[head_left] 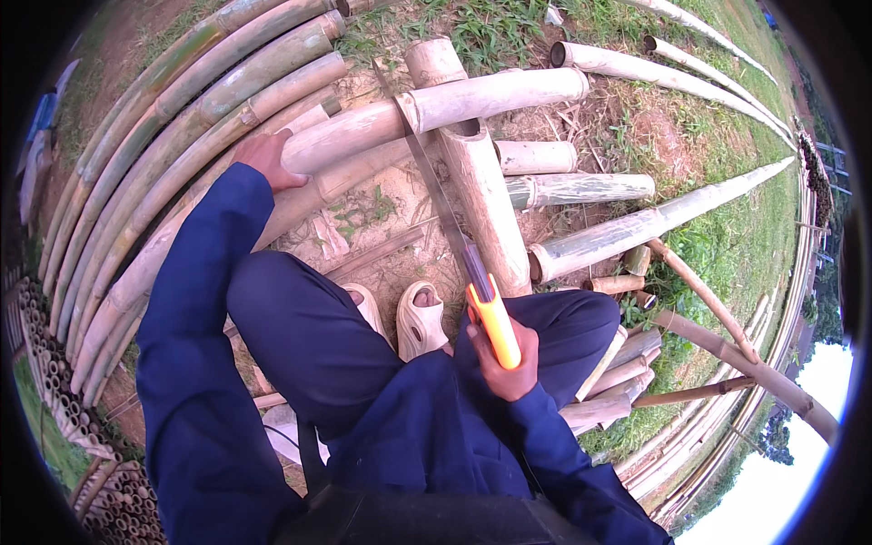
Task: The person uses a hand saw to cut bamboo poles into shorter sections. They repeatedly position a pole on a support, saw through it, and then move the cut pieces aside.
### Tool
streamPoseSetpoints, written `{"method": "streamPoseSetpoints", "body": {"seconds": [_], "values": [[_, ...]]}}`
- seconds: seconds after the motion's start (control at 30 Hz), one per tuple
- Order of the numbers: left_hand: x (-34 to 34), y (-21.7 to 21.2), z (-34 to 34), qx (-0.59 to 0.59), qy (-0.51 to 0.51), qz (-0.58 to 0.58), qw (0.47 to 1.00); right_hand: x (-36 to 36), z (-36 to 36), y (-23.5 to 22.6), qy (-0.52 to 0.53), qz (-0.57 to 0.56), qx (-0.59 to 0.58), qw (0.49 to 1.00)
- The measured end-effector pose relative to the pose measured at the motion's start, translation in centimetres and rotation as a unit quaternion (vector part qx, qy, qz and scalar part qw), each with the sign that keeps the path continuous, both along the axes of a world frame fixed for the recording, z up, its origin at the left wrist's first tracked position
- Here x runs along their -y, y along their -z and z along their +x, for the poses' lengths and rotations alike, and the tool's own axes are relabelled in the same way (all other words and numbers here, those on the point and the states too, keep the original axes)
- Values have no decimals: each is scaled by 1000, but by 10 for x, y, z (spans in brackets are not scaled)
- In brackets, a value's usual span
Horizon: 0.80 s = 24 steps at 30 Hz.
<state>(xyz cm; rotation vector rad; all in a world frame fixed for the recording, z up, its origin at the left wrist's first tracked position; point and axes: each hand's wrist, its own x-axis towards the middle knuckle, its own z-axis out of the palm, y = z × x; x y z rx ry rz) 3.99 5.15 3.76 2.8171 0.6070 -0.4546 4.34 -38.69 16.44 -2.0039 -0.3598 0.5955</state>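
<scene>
My right hand (510, 361) is closed round the orange-yellow handle of a handsaw (443, 202). The long thin blade slants up and to the left, lying across a pale bamboo pole (354, 134) near one of its joints. My left hand (270, 162) grips that pole to the left of the blade, thumb toward me and fingers partly hidden on the far side. Under the pole, a thick bamboo piece (490, 213) runs crosswise as a support. Another bamboo pole (341, 177) lies just on the near side of the one I hold.
Long bamboo poles (195, 100) lie side by side at the left. Short cut pieces (536, 157) and longer poles (636, 232) lie at the right. My sandals (421, 318) rest on sawdust-covered ground between my bent knees. Stacked bamboo (64, 391) stands at the far left edge.
</scene>
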Motion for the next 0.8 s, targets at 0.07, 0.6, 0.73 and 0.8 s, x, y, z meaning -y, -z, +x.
{"method": "streamPoseSetpoints", "body": {"seconds": [0.07,0.6,0.73,0.8], "values": [[2,3,-4,15,7,-14,1000,-32,31,43,18,70,-105,992],[29,7,-4,123,59,79,988,-52,49,93,-3,108,30,994],[38,4,2,33,28,72,996,-44,42,72,-15,106,50,993],[34,0,5,11,32,59,998,-30,35,38,-16,73,-6,997]]}}
